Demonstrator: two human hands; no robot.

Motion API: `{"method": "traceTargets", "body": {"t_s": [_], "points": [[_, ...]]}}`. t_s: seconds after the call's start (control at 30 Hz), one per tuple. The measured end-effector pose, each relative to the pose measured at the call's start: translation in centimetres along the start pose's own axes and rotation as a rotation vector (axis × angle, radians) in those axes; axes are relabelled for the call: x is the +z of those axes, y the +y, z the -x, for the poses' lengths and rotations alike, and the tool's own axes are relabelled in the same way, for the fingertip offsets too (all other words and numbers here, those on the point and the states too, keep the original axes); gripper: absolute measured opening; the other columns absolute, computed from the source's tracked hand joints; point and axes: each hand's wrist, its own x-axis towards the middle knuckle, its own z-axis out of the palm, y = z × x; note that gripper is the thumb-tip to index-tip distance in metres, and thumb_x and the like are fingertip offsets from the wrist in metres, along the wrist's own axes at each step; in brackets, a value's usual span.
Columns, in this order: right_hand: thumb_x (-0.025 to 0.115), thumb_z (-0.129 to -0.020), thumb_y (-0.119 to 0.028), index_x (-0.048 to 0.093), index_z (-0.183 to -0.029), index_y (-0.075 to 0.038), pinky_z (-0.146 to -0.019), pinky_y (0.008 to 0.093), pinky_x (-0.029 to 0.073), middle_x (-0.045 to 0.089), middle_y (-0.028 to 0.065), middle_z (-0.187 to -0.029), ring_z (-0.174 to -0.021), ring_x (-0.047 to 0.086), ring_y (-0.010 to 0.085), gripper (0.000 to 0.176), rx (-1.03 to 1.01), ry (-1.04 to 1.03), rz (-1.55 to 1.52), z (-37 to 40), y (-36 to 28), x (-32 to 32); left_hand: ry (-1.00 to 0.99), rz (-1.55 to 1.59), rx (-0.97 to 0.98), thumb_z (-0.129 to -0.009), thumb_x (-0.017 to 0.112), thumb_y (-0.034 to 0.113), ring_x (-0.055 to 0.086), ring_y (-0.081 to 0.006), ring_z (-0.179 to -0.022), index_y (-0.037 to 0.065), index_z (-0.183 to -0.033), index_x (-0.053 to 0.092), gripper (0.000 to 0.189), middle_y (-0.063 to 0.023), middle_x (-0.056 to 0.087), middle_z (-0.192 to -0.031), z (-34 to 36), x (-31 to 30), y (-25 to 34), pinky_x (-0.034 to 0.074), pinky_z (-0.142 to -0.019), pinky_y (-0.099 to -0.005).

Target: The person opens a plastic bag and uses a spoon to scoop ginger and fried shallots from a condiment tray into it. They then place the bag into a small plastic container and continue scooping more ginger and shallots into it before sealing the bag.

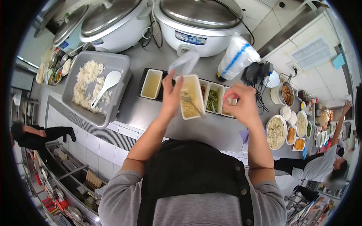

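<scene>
My left hand (172,97) grips the left side of a white rectangular tub (190,84), tilted up above the counter. Yellowish chopped food fills it, and a metal spoon (193,105) rests inside with its handle over the near rim. Behind the tub, a crumpled clear plastic piece (184,62) lies close to my fingertips. My right hand (241,104) is closed in a pinch over the rightmost tub (226,112); I cannot tell what its fingers hold. Between my hands stands a tub of chopped greens (214,98). Left of my left hand is a tub of pale yellow liquid (152,84).
A grey bin (122,75) of cooked rice holds a white rice paddle (106,87). Large rice cookers (201,35) line the back. Plastic bags (237,58), black cables (260,98) and filled bowls (276,132) stand at right. Other people (320,165) are at both sides.
</scene>
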Motion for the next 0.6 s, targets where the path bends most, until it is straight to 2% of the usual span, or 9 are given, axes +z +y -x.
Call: {"method": "traceTargets", "body": {"t_s": [0.07,0.17,0.23,0.27,0.37,0.47,0.5,0.57,0.6], "points": [[0.076,-0.072,-0.009,0.067,-0.081,-0.01,-0.094,0.0441,0.035,0.058,-0.0002,-0.075,-0.075,0.06,0.0172,0.013,0.215,0.109,-0.128,1.4,2.7,-1.6,0.005,0.009,0.022,-0.103,0.063,0.032,0.042,-0.0235,-0.136,0.003,-0.153,0.041,0.061,-0.0144,0.04,-0.146,-1.3,-1.1,0.6,0.035,-0.114,-0.0342],[0.077,-0.073,-0.01,0.067,-0.078,-0.012,-0.092,0.0457,0.036,0.058,0.0001,-0.075,-0.075,0.059,0.0172,0.011,0.253,0.111,-0.169,2.7,3.3,-0.6,0.108,0.153,-0.024,-0.103,0.064,0.032,0.05,-0.0244,-0.131,0.003,-0.154,0.038,0.064,-0.0153,0.046,-0.144,-2.8,-2.5,5.5,0.043,-0.109,-0.0351],[0.078,-0.073,-0.005,0.07,-0.077,-0.005,-0.066,0.0324,0.045,0.062,0.0043,-0.074,-0.067,0.061,0.0171,0.01,0.031,0.11,-0.105,1.1,1.4,2.4,0.176,0.304,0.03,-0.103,0.064,0.032,0.06,-0.0255,-0.121,0.003,-0.156,0.033,0.068,-0.0175,0.053,-0.139,-3.6,-3.4,9.1,0.052,-0.099,-0.0363],[0.079,-0.074,-0.008,0.069,-0.077,-0.006,-0.074,0.0362,0.044,0.061,0.0035,-0.075,-0.071,0.062,0.0184,0.01,-0.03,0.095,-0.077,-0.3,0.0,4.3,0.158,0.316,0.1,-0.103,0.064,0.032,0.065,-0.0259,-0.112,0.002,-0.157,0.028,0.072,-0.0206,0.058,-0.134,-4.7,-4.8,9.3,0.057,-0.091,-0.0377],[0.079,-0.078,-0.018,0.066,-0.074,-0.01,-0.09,0.0444,0.038,0.06,0.0013,-0.076,-0.08,0.063,0.0229,0.015,-0.148,0.047,-0.146,-6.3,-3.4,11.6,0.217,0.252,0.152,-0.103,0.065,0.033,0.064,-0.026,-0.114,-0.001,-0.156,0.028,0.073,-0.0217,0.056,-0.135,-4.7,-6.0,12.5,0.056,-0.092,-0.0383],[0.076,-0.081,-0.018,0.066,-0.074,-0.009,-0.092,0.0474,0.038,0.062,0.0062,-0.082,-0.085,0.063,0.0271,0.016,-0.199,-0.007,-0.162,-11.3,-3.9,19.0,0.244,0.234,0.178,-0.102,0.066,0.035,0.063,-0.0268,-0.116,-0.002,-0.156,0.028,0.075,-0.0229,0.056,-0.136,-4.4,-8.0,13.2,0.055,-0.094,-0.0383],[0.072,-0.084,-0.016,0.071,-0.082,-0.01,-0.097,0.0491,0.036,0.063,0.0096,-0.085,-0.092,0.064,0.0294,0.006,-0.169,0.044,-0.087,-12.2,-3.0,21.7,0.277,0.217,0.175,-0.102,0.065,0.035,0.063,-0.0272,-0.117,-0.002,-0.156,0.029,0.075,-0.0231,0.056,-0.136,-4.3,-8.4,12.7,0.054,-0.095,-0.0385],[0.064,-0.092,-0.012,0.078,-0.1,-0.009,-0.1,0.0489,0.041,0.065,0.0183,-0.102,-0.102,0.065,0.0358,0.017,-0.038,-0.019,-0.09,-13.3,-3.8,22.0,0.34,0.185,0.132,-0.103,0.064,0.037,0.056,-0.0282,-0.127,-0.002,-0.156,0.03,0.074,-0.0221,0.047,-0.145,-3.1,-8.4,12.9,0.051,-0.101,-0.0395],[0.064,-0.092,-0.012,0.078,-0.1,-0.009,-0.1,0.0489,0.041,0.065,0.0183,-0.102,-0.102,0.065,0.0358,0.017,-0.052,-0.018,-0.096,-13.5,-3.2,21.7,0.348,0.18,0.144,-0.103,0.064,0.037,0.056,-0.0282,-0.127,-0.002,-0.156,0.03,0.074,-0.0221,0.047,-0.145,-2.7,-8.5,12.6,0.051,-0.101,-0.0395]]}}
